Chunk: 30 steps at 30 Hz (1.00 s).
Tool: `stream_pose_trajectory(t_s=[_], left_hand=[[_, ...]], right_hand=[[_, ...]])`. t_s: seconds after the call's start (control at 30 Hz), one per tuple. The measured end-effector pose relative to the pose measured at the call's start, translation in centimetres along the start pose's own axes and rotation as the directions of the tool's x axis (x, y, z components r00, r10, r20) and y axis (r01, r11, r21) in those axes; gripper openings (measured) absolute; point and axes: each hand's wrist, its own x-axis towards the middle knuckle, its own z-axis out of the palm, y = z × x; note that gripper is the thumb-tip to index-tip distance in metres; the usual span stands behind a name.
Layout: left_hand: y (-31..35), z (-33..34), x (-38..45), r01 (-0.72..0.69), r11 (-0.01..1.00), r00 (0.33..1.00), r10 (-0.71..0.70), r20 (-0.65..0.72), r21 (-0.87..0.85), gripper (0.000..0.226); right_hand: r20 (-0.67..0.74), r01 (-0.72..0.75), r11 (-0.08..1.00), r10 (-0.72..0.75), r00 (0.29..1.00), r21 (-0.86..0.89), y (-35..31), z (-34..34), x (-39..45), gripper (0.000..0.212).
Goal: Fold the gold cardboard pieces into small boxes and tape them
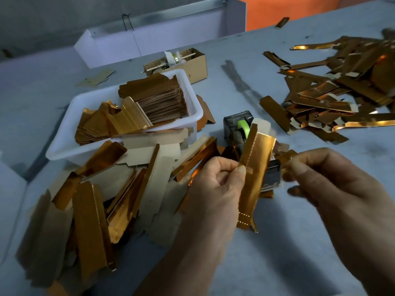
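Note:
My left hand [215, 189] pinches a long folded gold cardboard piece [255, 167] between thumb and fingers, holding it upright over the table. My right hand [333, 184] is just to its right with fingers curled; it is blurred, and a small gold flap shows near its fingertips. Behind the piece stands a grey tape dispenser [235, 124] with a green roll [243, 127]. A loose heap of flat gold and beige cardboard pieces [96, 199] lies to the left. Folded, taped gold boxes [333, 90] are piled at the right.
A white plastic tub [64, 144] at the left holds stacked gold cardboard blanks. A small brown carton [196, 65] with odds and ends stands behind it. A white board [128, 43] runs along the table's far edge. The grey table [277, 253] shows in front.

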Motion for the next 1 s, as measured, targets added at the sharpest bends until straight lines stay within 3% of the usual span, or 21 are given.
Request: stream_pose_trajectory(t_s=[0.1, 0.17, 0.4, 0.63, 1.0], left_hand=[[0.3, -0.5, -0.5, 0.035, 0.999, 0.998, -0.034, 0.044, -0.015, 0.011], [0.4, -0.8, -0.9, 0.071, 0.996, 0.995, -0.067, 0.077, -0.050, 0.010], [-0.4, -1.7, -1.4, 0.148, 0.988, 0.983, -0.141, 0.119, -0.054, 0.018], [-0.2, -2.2, -1.5, 0.101, 0.995, 0.986, -0.099, 0.135, -0.005, 0.018], [-0.3, -2.5, -1.6, 0.021, 0.998, 0.990, -0.030, 0.140, 0.063, 0.010]], right_hand=[[0.241, 0.002, 0.996, -0.023, 0.970, 0.087, -1.2, 1.1, -0.9, 0.021], [0.287, -0.011, 0.998, -0.009, 0.958, 0.067, -1.1, 1.8, -0.9, 0.019], [0.319, -0.095, 0.990, 0.058, 0.946, 0.103, -0.7, 2.0, -0.8, 0.021], [0.298, -0.058, 0.997, 0.070, 0.952, -0.049, -1.2, 2.0, -0.6, 0.032], [0.237, -0.067, 0.942, 0.151, 0.960, -0.328, -1.7, 2.7, -0.3, 0.023]])
